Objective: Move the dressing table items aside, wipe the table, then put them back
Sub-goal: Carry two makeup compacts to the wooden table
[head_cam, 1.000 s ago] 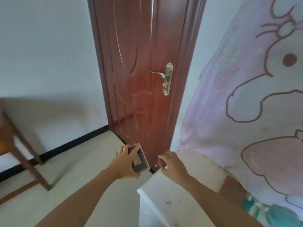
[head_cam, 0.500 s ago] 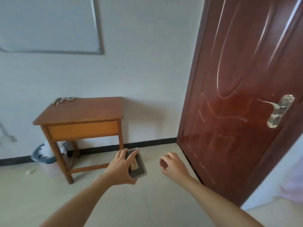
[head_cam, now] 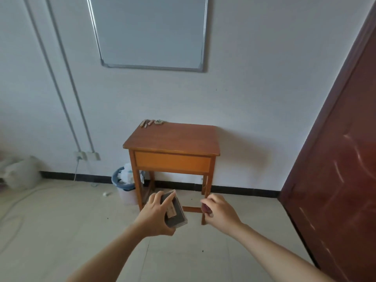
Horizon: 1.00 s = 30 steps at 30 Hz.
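Carrying items to the bench
The left grip (head_cam: 155, 215) wraps a case (head_cam: 177, 217); the right grip (head_cam: 221, 213) curls round a dark-red thing (head_cam: 205, 208), both at 6 o'clock, short of the bench (head_cam: 173, 139). Probably best: keep the case level and land it by the bits (head_cam: 151, 122) at 11 o'clock.

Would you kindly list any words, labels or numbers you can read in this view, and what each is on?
None can be read. The tan label on the dark case in the left hand is too blurred; the whiteboard looks blank.
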{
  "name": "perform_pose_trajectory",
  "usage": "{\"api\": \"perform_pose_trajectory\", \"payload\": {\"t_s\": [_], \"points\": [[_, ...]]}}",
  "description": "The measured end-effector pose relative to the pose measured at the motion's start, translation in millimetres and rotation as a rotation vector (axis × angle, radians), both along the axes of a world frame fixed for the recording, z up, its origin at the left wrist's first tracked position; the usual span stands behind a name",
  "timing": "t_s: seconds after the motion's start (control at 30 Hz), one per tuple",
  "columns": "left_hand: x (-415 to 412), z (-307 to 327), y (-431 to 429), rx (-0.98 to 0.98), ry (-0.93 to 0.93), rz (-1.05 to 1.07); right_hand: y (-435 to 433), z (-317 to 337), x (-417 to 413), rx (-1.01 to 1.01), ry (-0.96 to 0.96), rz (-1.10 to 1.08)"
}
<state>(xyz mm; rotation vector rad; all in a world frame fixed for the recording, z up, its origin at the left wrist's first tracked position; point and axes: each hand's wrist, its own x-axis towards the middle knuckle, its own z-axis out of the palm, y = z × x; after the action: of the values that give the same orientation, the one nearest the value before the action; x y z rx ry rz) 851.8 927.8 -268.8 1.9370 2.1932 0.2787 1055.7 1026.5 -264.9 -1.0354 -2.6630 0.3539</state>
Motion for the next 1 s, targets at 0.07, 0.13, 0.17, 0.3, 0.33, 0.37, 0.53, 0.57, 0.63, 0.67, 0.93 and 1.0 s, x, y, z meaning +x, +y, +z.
{"api": "perform_pose_trajectory", "payload": {"t_s": [0.07,0.13,0.17,0.3,0.33,0.37,0.53,0.57,0.63,0.67,0.93,1.0], "points": [[-11,-3,19,-0.009,0.003,-0.002,22,-2,-11,0.001,0.009,0.008],[-22,-1,42,-0.008,0.007,0.011,48,-4,-21,0.009,0.014,0.019],[-28,0,55,-0.007,0.008,0.022,62,-5,-27,0.011,0.017,0.023],[-52,12,106,-0.015,0.027,0.054,117,-4,-53,-0.019,0.05,0.03],[-59,14,119,-0.011,0.03,0.064,130,-5,-60,-0.025,0.054,0.045],[-66,15,131,-0.002,0.022,0.08,144,-6,-68,-0.029,0.054,0.062],[-101,-1,171,0.013,-0.093,0.201,195,-19,-111,-0.063,0.04,0.134],[-110,-7,174,-0.006,-0.098,0.209,202,-25,-121,-0.078,0.024,0.152],[-126,-16,180,-0.035,-0.117,0.221,214,-33,-143,-0.1,-0.012,0.185],[-138,-20,184,-0.03,-0.139,0.237,221,-36,-156,-0.103,-0.025,0.198],[-261,-19,247,0.052,-0.223,0.291,288,-32,-283,-0.094,-0.016,0.151],[-273,-9,259,0.047,-0.195,0.257,297,-26,-293,-0.09,-0.037,0.136]]}}
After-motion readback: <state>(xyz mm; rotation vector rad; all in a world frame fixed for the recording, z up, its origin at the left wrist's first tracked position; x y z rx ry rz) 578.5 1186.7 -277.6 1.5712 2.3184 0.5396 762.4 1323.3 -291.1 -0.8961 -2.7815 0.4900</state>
